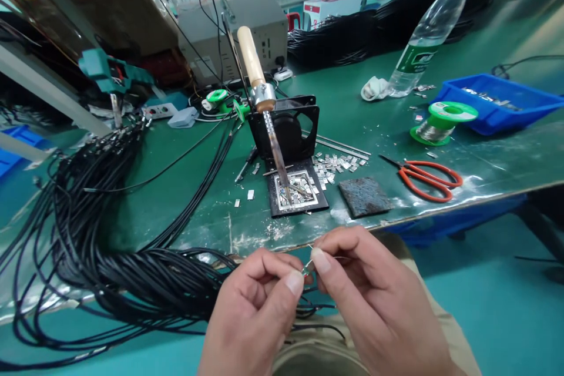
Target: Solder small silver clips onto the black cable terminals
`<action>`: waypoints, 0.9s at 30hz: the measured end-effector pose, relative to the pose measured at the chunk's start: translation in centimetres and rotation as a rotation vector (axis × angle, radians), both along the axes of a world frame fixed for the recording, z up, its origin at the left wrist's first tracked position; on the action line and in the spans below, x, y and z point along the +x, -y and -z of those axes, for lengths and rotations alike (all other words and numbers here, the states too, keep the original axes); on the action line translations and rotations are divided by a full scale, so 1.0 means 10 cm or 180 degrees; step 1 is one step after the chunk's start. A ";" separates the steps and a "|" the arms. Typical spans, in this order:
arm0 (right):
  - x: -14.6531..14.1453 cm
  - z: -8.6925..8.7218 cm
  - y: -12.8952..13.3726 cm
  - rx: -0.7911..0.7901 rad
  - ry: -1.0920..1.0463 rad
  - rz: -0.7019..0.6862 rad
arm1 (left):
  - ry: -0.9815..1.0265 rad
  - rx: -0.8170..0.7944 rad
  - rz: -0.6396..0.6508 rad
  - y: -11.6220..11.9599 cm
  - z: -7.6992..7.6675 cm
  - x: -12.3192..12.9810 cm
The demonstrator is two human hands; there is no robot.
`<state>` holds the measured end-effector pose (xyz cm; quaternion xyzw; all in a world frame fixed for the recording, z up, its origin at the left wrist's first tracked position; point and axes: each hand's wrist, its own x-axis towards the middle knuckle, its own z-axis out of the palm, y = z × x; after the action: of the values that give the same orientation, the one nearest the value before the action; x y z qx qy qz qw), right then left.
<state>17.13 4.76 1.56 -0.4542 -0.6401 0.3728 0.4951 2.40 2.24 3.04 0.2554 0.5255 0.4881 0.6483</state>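
Observation:
Both hands are close together in front of the bench's front edge. My left hand (264, 299) pinches the stripped end of a cable (305, 270), where a bit of red and bare metal shows between the fingertips. From the right, my right hand (361, 282) closes thumb and forefinger on a thin silvery wire (311, 247) at that same end. The fingers hide most of what they hold. Just beyond stands a soldering iron (274, 141) with a wooden handle, tip down over a small tray (282, 207) of metal pieces.
A thick bundle of black cables (145, 282) hangs over the edge at left. Behind the tray stands a black fan (286, 129). To the right lie a dark pad (365, 197), orange-handled scissors (429, 179), a solder spool (440, 123), a blue bin (497, 108) and a water bottle (423, 47).

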 end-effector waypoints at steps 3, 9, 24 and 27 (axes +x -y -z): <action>-0.01 -0.03 0.06 -0.0086 -0.0089 -0.0087 | 0.0085 -0.0190 0.0140 0.09 -0.01 -0.03; -0.04 -0.05 0.16 -0.0188 -0.0202 -0.0149 | 0.0119 -0.0146 0.0366 0.23 0.00 -0.07; -0.07 -0.05 0.27 -0.0423 -0.0327 -0.0141 | 0.0138 -0.0166 0.0364 0.33 0.00 -0.07; -0.07 -0.04 0.28 -0.0442 -0.0342 -0.0126 | 0.0026 -0.0190 0.0405 0.34 0.00 -0.06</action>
<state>16.47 1.99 1.99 -0.4541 -0.5940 0.4498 0.4886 1.78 -1.14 3.09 0.2669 0.5200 0.4310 0.6875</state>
